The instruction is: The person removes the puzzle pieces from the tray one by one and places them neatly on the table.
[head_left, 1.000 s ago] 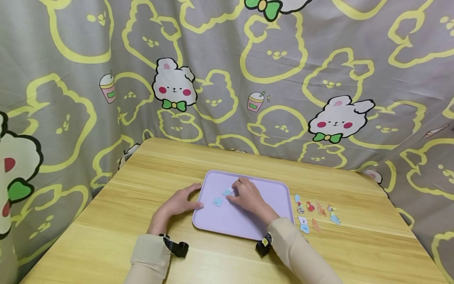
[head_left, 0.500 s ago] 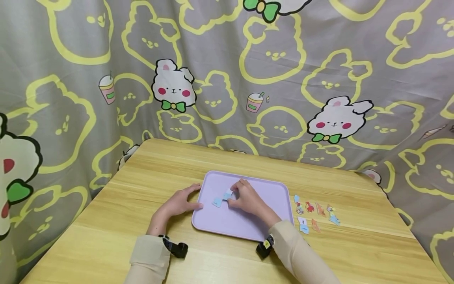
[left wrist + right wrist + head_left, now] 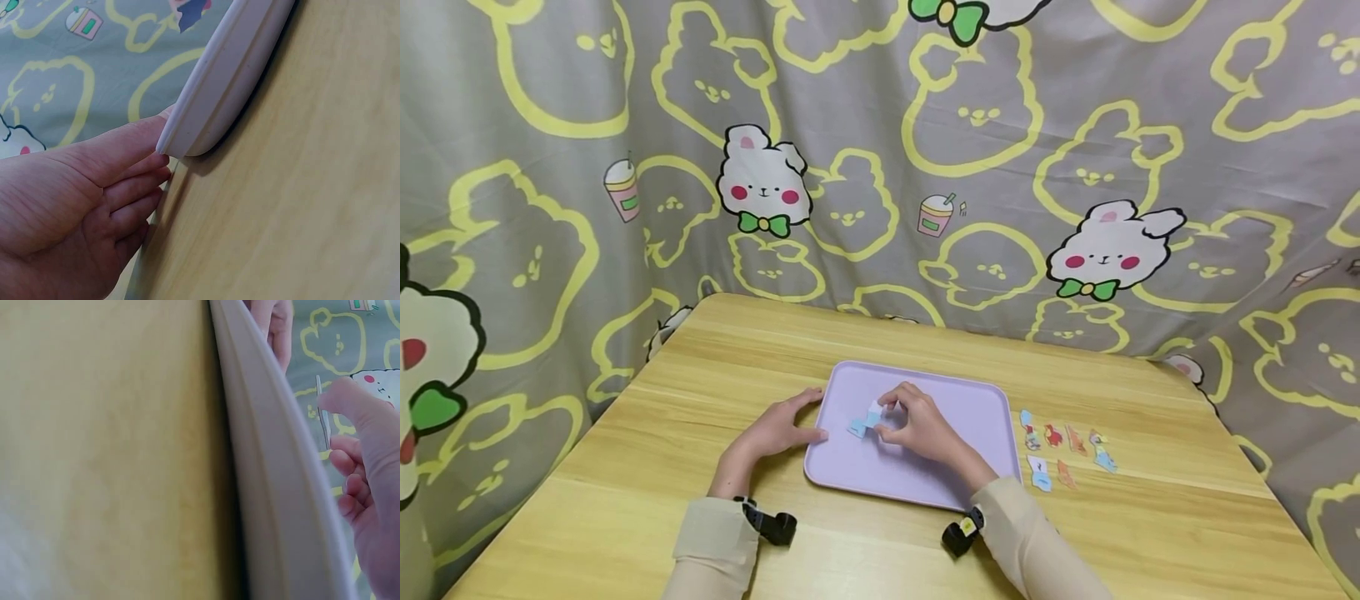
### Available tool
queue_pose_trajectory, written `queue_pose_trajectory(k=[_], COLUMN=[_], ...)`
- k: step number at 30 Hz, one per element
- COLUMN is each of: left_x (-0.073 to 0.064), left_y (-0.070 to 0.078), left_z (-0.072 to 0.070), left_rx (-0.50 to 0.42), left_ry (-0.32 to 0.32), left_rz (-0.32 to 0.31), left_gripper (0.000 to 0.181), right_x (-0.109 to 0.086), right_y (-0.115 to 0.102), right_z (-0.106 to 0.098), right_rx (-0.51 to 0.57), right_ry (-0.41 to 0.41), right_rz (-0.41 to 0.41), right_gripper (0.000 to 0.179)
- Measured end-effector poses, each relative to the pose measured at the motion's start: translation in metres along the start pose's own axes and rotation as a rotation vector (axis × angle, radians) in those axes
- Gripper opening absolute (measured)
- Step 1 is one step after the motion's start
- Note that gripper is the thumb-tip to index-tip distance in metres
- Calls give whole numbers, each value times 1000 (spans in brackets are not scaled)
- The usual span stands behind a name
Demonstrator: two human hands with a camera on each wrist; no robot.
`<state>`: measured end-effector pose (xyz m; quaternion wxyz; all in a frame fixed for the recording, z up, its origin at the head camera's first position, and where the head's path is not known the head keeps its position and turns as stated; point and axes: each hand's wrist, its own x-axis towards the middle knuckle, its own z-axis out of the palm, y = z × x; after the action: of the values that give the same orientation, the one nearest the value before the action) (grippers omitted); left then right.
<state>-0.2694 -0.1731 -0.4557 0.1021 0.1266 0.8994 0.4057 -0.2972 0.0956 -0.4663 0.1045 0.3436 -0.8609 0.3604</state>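
My right hand (image 3: 922, 427) holds a small blue-and-white puzzle piece (image 3: 874, 414) by its edges between thumb and fingers, above the lilac tray (image 3: 850, 468). Seen edge-on in the right wrist view, the piece (image 3: 322, 419) spans from the thumb to a fingertip. A second light-blue puzzle piece (image 3: 857, 428) lies on the tray, just left of the held one; whether the two touch, I cannot tell. At the tray's left rim rests my left hand (image 3: 778, 431), its fingers spread along the edge. The left wrist view shows these fingers (image 3: 134, 187) loosely extended beside the rim.
Several torn-looking puzzle pieces, among them a red one (image 3: 1053, 435) and an orange one (image 3: 1066, 473), lie on the wooden table (image 3: 760, 350) right of the tray. A patterned curtain (image 3: 865, 125) hangs behind the table and along its sides.
My right hand has carried the blue-and-white puzzle piece slightly left and down, turning it more upright beside the other piece. My left hand stays at the tray's rim.
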Motion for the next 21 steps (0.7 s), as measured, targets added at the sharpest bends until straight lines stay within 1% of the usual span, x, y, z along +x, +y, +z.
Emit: queue_pose_trajectory(k=[4,11,21], left_x=[0,1,1], left_y=[1,0,-2], left_z=[0,0,1], left_rx=[1,14,11], left_ry=[0,-3,-5], left_rz=[3,5,-1], left_gripper=[70,70,72], right_x=[-2,-3,-9], right_y=[1,2,1], right_z=[0,-1,-6], right_rx=[20,34,36], right_ry=[19,26,33], right_rz=[-7,-15,4], right_gripper=[31,31,31])
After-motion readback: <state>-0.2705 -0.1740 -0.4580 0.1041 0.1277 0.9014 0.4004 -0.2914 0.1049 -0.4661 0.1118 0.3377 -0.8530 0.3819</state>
